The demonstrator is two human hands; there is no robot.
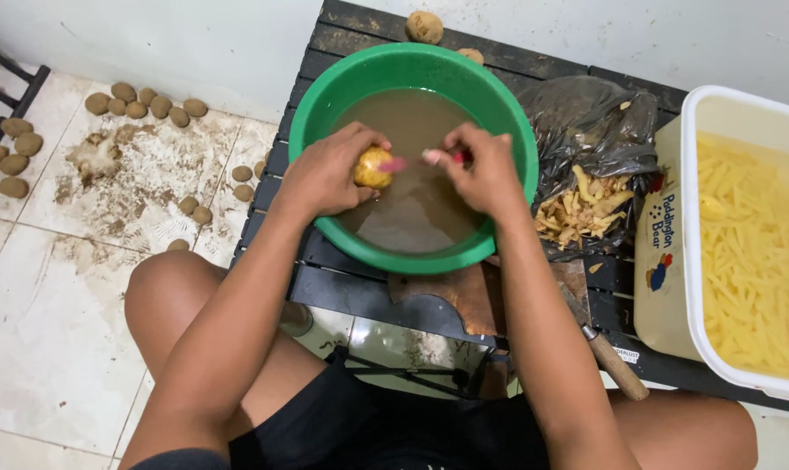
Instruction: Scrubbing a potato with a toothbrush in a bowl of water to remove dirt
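Note:
My left hand (325, 172) grips a small yellow potato (372, 167) over a green basin (325, 96) of muddy brown water. My right hand (481, 170) holds a red-handled peeler (438, 157) close to the potato's right side. Both hands hover above the water, over the basin's middle. The basin stands on a low black slatted table (342, 292).
A black plastic bag (586, 122) holds potato peels (581, 209) to the right of the basin. A white tub (708, 104) of cut potato strips in water stands at far right. A knife with a wooden handle (616, 365) lies on a wooden board (464, 296). Several unpeeled potatoes (146, 103) lie on the dirty tiled floor at left.

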